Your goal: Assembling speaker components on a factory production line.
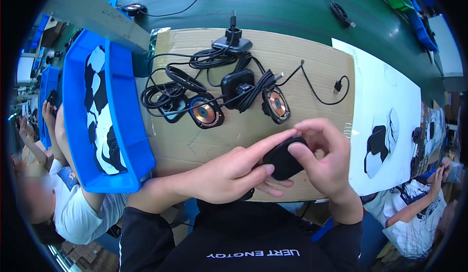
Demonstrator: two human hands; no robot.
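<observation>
Close to my body, over the near edge of the cardboard sheet [195, 148], both hands are closed around a black rounded-square pad [282, 161]. My left hand [239, 169] grips it from the left, with the fingers along its edge and underneath. My right hand [325, 156] presses its thumb on the pad's upper face and curls its fingers round the right side. Beyond them lie black devices with coiled cables; a copper-coloured coil [204, 112] shows on one and a second coil disc [278, 105] stands tilted. Between these sits a black square unit [238, 88].
At left stands a blue bin [129, 126] holding black and white flat pieces [100, 111]. On the right, a white sheet [390, 84] carries several black pieces [377, 140]. A black stand [233, 43] is at the cardboard's far edge. Other people sit on both sides.
</observation>
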